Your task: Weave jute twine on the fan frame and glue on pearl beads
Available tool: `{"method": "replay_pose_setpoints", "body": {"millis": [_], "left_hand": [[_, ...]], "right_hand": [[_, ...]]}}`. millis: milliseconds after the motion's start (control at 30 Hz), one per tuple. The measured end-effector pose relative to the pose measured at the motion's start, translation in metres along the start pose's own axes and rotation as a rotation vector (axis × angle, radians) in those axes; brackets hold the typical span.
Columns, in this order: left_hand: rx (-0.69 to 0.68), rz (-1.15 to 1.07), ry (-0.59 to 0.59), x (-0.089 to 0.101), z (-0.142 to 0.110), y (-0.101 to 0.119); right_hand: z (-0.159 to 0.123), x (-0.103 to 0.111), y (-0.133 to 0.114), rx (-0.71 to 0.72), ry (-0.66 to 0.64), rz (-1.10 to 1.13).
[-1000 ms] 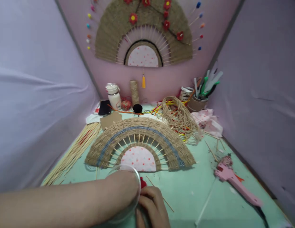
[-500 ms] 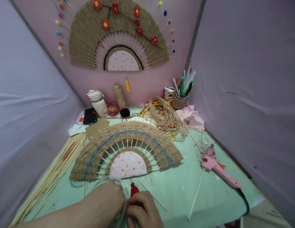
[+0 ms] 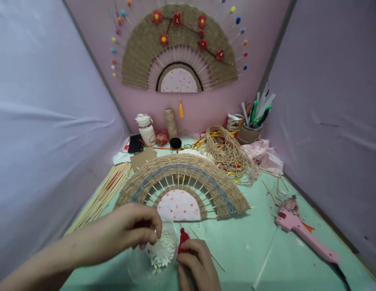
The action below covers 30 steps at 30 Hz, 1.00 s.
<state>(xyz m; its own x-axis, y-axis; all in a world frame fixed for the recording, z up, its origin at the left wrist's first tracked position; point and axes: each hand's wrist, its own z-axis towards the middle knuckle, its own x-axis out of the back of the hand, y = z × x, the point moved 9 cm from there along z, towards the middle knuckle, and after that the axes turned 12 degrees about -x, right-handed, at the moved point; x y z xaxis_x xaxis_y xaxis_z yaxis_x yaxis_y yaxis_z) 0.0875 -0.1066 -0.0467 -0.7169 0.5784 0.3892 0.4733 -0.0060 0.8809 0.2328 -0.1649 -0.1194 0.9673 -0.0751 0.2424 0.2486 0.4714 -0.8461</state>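
My left hand (image 3: 145, 226) hovers above a clear plastic bowl (image 3: 135, 268), thumb and fingers pinched together. Whatever they hold, if anything, is too small or hidden to make out. Inside the bowl are small pearl-like beads (image 3: 167, 239) and white spiky pieces (image 3: 162, 258). My right hand (image 3: 200, 262) is closed beside the bowl's right side, with its fingers on a small red piece (image 3: 183, 236) that has a narrow knobbed top. The lower part of the red piece is hidden by my fingers. Just beyond both hands lies a woven fan (image 3: 188, 159) with a blue band and a dotted cloth centre.
A pink glue gun (image 3: 305, 236) lies at right, a thin stick (image 3: 218, 260) near my right hand. Long sticks (image 3: 99, 194) cover the left side. Behind stand a cord coil (image 3: 227, 149), white bottle (image 3: 145, 129) and tool pot (image 3: 248, 133). A flowered fan (image 3: 136, 60) hangs behind.
My left hand has lifted out of the bowl, showing the beads inside. My right hand stays at the red piece. The view has swung left, so everything sits further right.
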Motion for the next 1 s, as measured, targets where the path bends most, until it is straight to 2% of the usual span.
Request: {"method": "replay_pose_setpoints", "body": {"millis": [67, 133, 200, 333, 433, 533, 633, 667, 833, 1000], "left_hand": [[0.064, -0.284, 0.094, 0.008, 0.001, -0.002], [0.064, -0.567, 0.205, 0.013, 0.005, -0.008], [0.056, -0.753, 0.236, 0.01, 0.007, -0.016], [0.075, -0.899, 0.238, 0.0, 0.007, -0.023], [0.074, -0.964, 0.221, -0.005, 0.006, -0.018], [0.074, -1.023, 0.19, -0.01, 0.005, -0.014], [0.056, -1.065, 0.164, -0.015, 0.005, -0.011], [0.05, -1.074, 0.156, -0.016, 0.005, -0.01], [0.048, -1.083, 0.207, -0.017, 0.003, -0.011], [-0.033, -1.206, 0.221, -0.017, 0.002, -0.007]], "right_hand": [[-0.002, 0.0, 0.002, -0.009, 0.013, -0.001], [-0.003, -0.001, 0.005, -0.022, 0.025, -0.004], [-0.005, -0.003, 0.007, -0.033, 0.025, 0.001], [-0.006, -0.002, 0.007, -0.045, 0.019, 0.029], [0.001, 0.015, -0.002, -0.058, 0.068, 0.04], [0.019, 0.041, -0.021, -0.074, 0.138, 0.064], [0.045, 0.05, -0.037, -0.109, 0.102, 0.064], [0.055, 0.049, -0.04, -0.134, 0.083, 0.04], [0.09, 0.024, -0.068, -0.026, -0.035, -0.024], [0.107, -0.002, -0.086, 0.0, -0.139, 0.075]]}}
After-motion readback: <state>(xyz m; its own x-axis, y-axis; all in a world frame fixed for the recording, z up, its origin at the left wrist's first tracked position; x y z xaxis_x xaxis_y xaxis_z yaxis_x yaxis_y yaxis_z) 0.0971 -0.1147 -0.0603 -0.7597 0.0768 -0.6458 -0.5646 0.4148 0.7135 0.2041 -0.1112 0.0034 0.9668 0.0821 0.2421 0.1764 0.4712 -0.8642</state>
